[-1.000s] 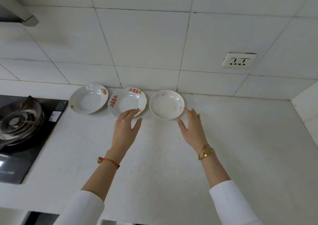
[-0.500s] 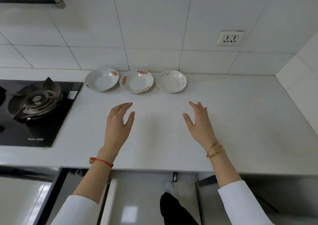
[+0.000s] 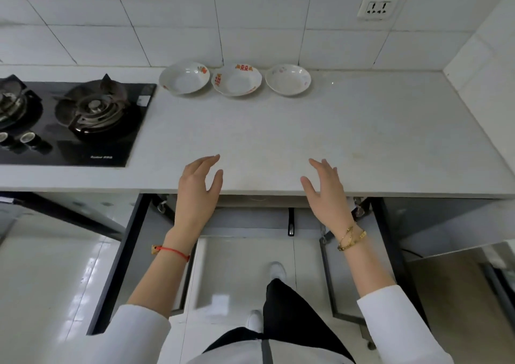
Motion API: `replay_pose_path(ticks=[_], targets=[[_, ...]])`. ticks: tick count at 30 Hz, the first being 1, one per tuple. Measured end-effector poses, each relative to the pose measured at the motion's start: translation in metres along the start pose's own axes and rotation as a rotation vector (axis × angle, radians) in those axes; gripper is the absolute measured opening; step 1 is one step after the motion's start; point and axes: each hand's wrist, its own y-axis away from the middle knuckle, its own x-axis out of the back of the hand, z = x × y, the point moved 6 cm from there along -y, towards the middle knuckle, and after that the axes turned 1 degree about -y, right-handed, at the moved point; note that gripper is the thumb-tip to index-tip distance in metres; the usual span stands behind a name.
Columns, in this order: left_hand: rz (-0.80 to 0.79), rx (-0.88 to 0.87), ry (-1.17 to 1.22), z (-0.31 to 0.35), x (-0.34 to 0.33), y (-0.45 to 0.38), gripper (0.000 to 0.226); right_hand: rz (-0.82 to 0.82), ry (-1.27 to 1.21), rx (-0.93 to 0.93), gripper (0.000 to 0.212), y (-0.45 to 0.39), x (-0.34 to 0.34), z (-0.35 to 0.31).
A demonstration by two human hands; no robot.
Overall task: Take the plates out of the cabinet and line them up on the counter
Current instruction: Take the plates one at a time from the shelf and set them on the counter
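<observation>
Head view, looking down: the white counter (image 3: 278, 140) fills the middle, running left to right along the tiled wall (image 3: 167, 15), and everything below is placed against it. Below its front edge the cabinet (image 3: 250, 224) stands open, with dark door frames swung out on either side; whether anything lies inside cannot be told. Set into the counter's left end is the black gas stove (image 3: 69, 121).

Along the counter's back edge, just before the wall, three plates sit in a row that follows the counter's length. Each rests upright, hollow side up, with nothing in it. Nearest the stove is the plate with orange flowers (image 3: 184, 77); the scalloped plate with red and yellow marks (image 3: 237, 79) sits just beside it, rims close or touching, I cannot tell which. The plate with faint pink flowers (image 3: 288, 79) stands slightly apart at the right end.

Above the counter's front edge, well apart from the plates, hover the left hand (image 3: 198, 193) and right hand (image 3: 326, 193), fingers spread and relaxed, palms facing each other, holding nothing. A power socket (image 3: 377, 7) sits on the wall above the counter's right part.
</observation>
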Motion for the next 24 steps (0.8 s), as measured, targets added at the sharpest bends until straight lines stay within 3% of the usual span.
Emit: replay_pose_path(ticks=[15,24], targets=[[-0.019,0.047,0.072,-0.012,-0.056,0.043,0.03,-0.022,0.076,0.069,0.042,0.022,-0.018,0.044],[-0.009,0.043,0.078,-0.07,-0.138,0.058,0.027,-0.01,0.123,0.125,0.034,0.004,-0.073,0.109]])
